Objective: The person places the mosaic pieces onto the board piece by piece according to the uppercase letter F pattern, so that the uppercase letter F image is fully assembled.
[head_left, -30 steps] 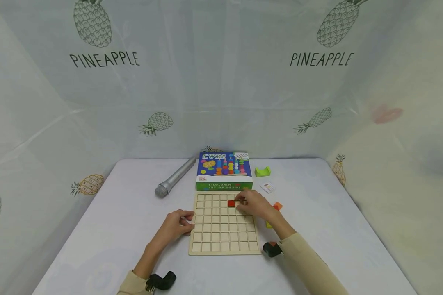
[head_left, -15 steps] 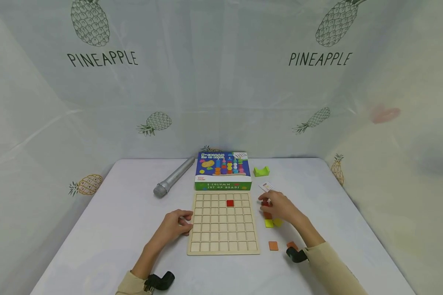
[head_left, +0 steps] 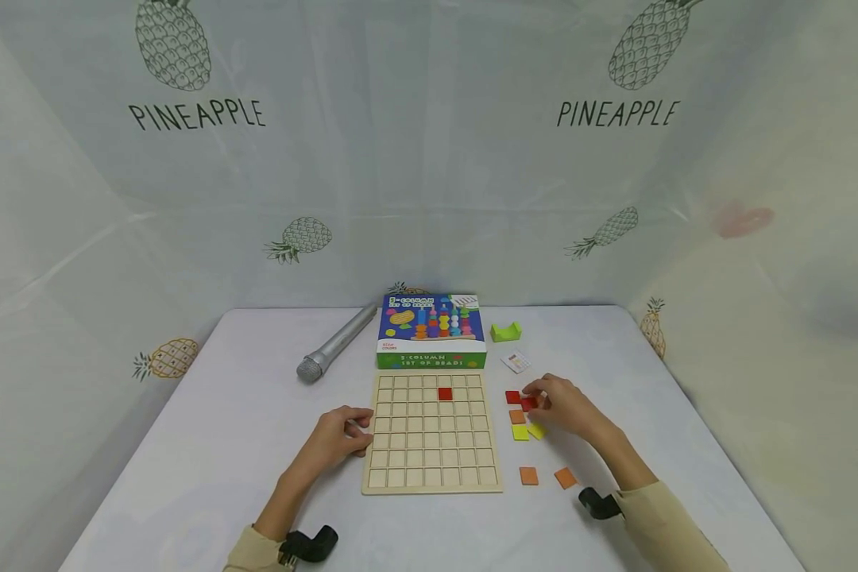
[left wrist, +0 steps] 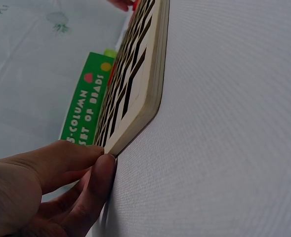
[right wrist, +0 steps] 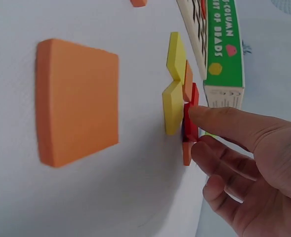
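A wooden grid board lies on the white table, with one red square tile in an upper cell. At the board's left edge, my left hand pinches the rim between thumb and fingers, close up in the left wrist view. To the right of the board, my right hand has thumb and fingertips at the edges of a red tile, pinching it among the loose tiles. Beside it lie another red tile, an orange tile and two yellow tiles, one a flat yellow square.
Nearer the front lie two more orange tiles, one square-on and one turned. Behind the board stands a bead-set box. A silver microphone lies left of it; a green block and small card lie right.
My right hand has left the board's upper right and moved right to the loose tiles, coming onto a red one. My left hand stays at the board's edge.
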A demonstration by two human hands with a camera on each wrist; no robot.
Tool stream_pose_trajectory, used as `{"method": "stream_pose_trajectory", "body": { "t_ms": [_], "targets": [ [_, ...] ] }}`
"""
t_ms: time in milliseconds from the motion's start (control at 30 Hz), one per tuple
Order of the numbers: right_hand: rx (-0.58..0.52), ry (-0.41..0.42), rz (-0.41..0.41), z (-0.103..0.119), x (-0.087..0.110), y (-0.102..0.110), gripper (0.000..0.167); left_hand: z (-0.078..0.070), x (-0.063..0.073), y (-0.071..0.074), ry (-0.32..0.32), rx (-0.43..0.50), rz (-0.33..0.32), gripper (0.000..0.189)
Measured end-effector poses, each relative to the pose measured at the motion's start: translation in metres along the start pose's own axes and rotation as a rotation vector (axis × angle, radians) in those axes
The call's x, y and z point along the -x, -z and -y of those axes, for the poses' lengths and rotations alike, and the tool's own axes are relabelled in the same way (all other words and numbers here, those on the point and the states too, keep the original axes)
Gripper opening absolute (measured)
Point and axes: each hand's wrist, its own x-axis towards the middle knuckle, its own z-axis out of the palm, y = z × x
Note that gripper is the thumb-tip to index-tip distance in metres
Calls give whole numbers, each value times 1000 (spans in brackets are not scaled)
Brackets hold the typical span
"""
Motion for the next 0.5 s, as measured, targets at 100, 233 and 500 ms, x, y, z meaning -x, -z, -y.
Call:
{"method": "stream_pose_trajectory", "body": {
  "t_ms": [100, 233, 500],
  "targets": [
    [-8, -6, 4, -2, 0, -1, 33, 0, 0, 0, -7, -9, -4, 44],
    [-1, -5, 1, -1, -1, -2, 32, 0, 1, 0, -13, -9, -4, 44],
    [11, -12, -1, 0, -3, -3, 27, 1, 0, 0, -1, 1, 4, 46]
  ]
}}
